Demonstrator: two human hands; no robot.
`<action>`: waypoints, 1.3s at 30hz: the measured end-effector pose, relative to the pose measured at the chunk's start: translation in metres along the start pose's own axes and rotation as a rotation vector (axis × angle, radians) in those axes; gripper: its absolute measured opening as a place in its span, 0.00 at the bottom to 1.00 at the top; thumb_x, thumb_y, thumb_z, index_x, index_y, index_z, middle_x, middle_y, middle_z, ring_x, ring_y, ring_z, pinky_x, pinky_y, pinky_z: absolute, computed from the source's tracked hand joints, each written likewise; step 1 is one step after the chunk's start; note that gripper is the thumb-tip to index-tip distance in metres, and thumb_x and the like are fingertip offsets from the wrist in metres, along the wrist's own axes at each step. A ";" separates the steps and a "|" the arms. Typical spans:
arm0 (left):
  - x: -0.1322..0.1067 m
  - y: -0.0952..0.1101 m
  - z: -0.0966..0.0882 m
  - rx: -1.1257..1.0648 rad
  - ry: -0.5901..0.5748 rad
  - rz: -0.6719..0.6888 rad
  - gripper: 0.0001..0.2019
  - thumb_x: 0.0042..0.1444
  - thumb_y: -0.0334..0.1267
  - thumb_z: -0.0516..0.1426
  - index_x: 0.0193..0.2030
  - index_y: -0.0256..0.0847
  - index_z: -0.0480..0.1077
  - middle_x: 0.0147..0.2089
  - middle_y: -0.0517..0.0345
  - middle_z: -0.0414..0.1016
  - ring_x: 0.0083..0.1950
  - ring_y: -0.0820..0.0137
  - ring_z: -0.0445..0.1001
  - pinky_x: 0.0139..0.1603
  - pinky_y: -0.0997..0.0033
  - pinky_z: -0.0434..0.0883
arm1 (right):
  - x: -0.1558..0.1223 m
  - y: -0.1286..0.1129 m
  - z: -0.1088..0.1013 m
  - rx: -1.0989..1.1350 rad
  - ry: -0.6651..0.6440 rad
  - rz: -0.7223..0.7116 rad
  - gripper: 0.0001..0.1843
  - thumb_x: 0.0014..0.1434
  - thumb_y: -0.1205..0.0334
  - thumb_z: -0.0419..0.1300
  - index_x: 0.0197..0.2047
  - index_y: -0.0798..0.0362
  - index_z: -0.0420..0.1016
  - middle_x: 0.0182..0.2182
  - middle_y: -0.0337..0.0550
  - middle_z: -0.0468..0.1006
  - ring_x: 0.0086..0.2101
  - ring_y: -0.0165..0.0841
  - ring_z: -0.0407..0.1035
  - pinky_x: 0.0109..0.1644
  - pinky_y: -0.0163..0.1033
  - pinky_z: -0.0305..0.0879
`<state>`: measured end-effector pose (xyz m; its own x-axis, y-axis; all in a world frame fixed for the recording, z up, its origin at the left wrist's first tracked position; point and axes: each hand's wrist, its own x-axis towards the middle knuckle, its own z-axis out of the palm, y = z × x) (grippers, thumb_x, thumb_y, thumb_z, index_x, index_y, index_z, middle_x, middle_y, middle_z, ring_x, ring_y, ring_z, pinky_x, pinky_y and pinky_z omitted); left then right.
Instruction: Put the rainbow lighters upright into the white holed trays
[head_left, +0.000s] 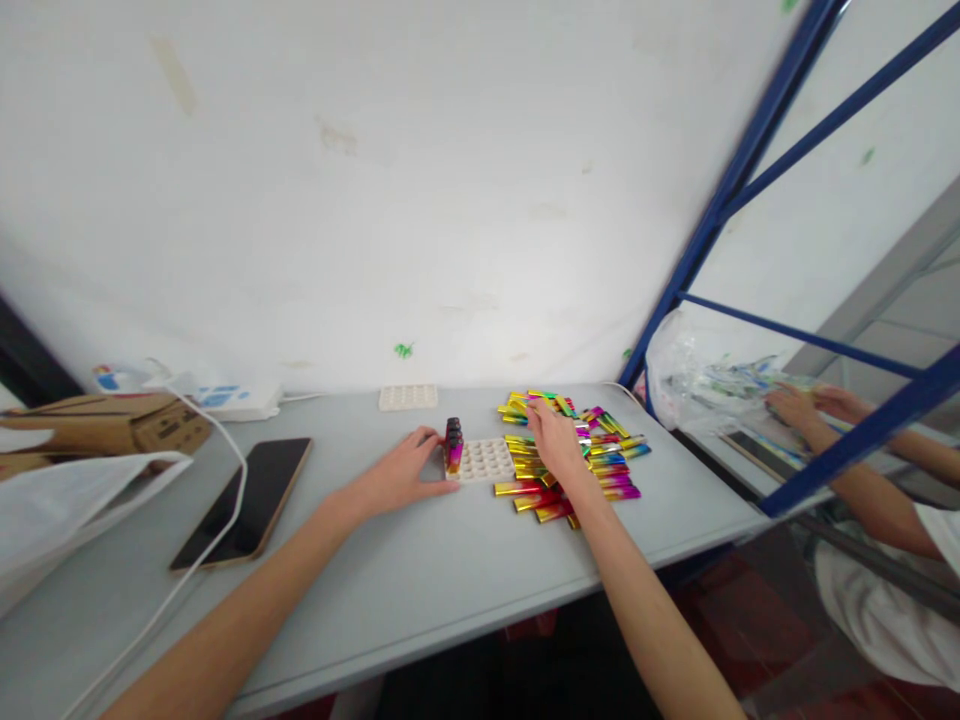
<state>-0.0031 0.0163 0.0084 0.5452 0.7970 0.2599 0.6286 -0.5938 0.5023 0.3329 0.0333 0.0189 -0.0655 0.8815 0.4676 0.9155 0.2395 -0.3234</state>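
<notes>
My left hand (401, 470) rests on the table at the left end of a white tray with rows of round holes (486, 460). Its thumb and fingers grip that end. Beside these fingertips, a short row of shiny purple-and-gold pieces with black tops (454, 447) stands upright in the tray's left holes. To the right lies a pile of shiny flat tubes (611, 470) in gold, red, blue and purple. My right hand (556, 440) is over the pile with its fingers drawn together at the gold ends. Whatever is between those fingertips is hidden.
A second white holed tray (409, 397) lies by the wall. On the left are a phone (251, 500), a white cable (225, 435), a cardboard box (142, 425) and a white bag (82, 505). A blue metal frame (720, 205) borders the right, with a person's arms (862, 455) beyond.
</notes>
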 end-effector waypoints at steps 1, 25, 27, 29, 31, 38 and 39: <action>0.000 0.000 0.000 0.001 0.001 -0.001 0.33 0.63 0.69 0.67 0.61 0.44 0.78 0.68 0.41 0.78 0.67 0.44 0.82 0.76 0.46 0.77 | 0.000 -0.003 -0.001 0.066 0.034 -0.011 0.18 0.84 0.56 0.54 0.61 0.49 0.84 0.41 0.51 0.89 0.42 0.45 0.83 0.52 0.46 0.75; -0.002 -0.005 0.004 0.016 0.026 0.046 0.33 0.66 0.72 0.65 0.62 0.46 0.76 0.68 0.45 0.78 0.67 0.45 0.81 0.75 0.44 0.77 | -0.025 -0.078 0.017 0.731 -0.105 0.186 0.32 0.69 0.32 0.55 0.23 0.44 0.55 0.21 0.32 0.55 0.26 0.31 0.52 0.31 0.41 0.47; -0.002 -0.004 0.004 0.020 0.020 0.043 0.33 0.66 0.72 0.65 0.62 0.45 0.76 0.68 0.44 0.78 0.67 0.45 0.81 0.75 0.45 0.77 | -0.026 -0.079 0.016 0.700 -0.123 0.166 0.27 0.68 0.39 0.55 0.23 0.44 0.58 0.21 0.33 0.57 0.26 0.31 0.53 0.32 0.41 0.47; -0.002 -0.002 0.003 0.023 0.011 0.035 0.34 0.66 0.72 0.64 0.62 0.44 0.76 0.67 0.43 0.77 0.67 0.45 0.81 0.75 0.46 0.77 | -0.027 -0.079 0.014 0.675 -0.113 0.121 0.24 0.67 0.44 0.54 0.23 0.45 0.59 0.21 0.34 0.60 0.26 0.32 0.55 0.32 0.41 0.48; -0.002 0.000 0.002 0.024 0.004 0.027 0.34 0.66 0.72 0.64 0.62 0.44 0.76 0.67 0.43 0.77 0.66 0.46 0.81 0.75 0.46 0.77 | -0.028 -0.079 0.012 0.664 -0.103 0.080 0.23 0.68 0.46 0.53 0.24 0.45 0.59 0.21 0.34 0.61 0.27 0.32 0.56 0.33 0.41 0.49; -0.002 0.002 0.000 0.033 0.003 0.026 0.34 0.66 0.72 0.65 0.62 0.44 0.76 0.67 0.43 0.78 0.68 0.44 0.80 0.75 0.45 0.77 | -0.030 -0.080 0.007 0.638 -0.031 -0.016 0.22 0.78 0.39 0.53 0.36 0.44 0.64 0.28 0.35 0.72 0.31 0.37 0.67 0.39 0.41 0.61; -0.002 0.002 0.000 0.032 0.001 0.030 0.34 0.66 0.71 0.65 0.62 0.44 0.76 0.67 0.42 0.78 0.68 0.45 0.80 0.75 0.45 0.76 | -0.029 -0.080 0.006 0.632 -0.027 -0.038 0.22 0.80 0.39 0.51 0.38 0.44 0.64 0.30 0.37 0.74 0.33 0.38 0.69 0.42 0.42 0.65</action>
<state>-0.0026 0.0132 0.0086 0.5634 0.7789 0.2754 0.6296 -0.6206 0.4674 0.2590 -0.0090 0.0259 -0.1111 0.8755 0.4702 0.5014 0.4579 -0.7341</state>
